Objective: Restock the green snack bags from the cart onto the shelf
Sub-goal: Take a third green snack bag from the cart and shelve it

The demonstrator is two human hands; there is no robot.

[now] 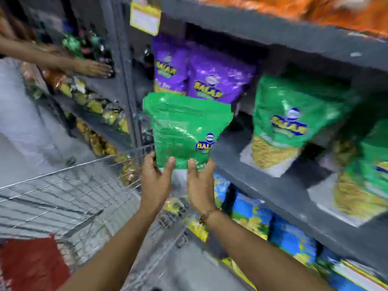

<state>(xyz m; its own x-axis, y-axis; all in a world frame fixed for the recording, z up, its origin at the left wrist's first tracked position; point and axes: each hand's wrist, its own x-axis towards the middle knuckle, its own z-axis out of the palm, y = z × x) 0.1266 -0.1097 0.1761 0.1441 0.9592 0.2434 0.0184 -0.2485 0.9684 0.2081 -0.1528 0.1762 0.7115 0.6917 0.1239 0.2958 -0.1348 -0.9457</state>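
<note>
I hold a green snack bag [184,129] upright by its bottom edge, in front of the grey shelf [262,171]. My left hand [156,181] grips its lower left corner and my right hand [200,185] grips its lower right. Two more green snack bags stand on the shelf to the right, one [294,118] near the middle and one [365,175] at the frame's edge. The wire cart [63,198] is below and to the left of my arms.
Purple snack bags [210,78] stand on the shelf behind the held bag. Blue and yellow bags [252,217] fill the shelf below, orange bags [315,9] the one above. Another person's arm [63,61] reaches toward the left shelving. A red item [29,263] lies by the cart.
</note>
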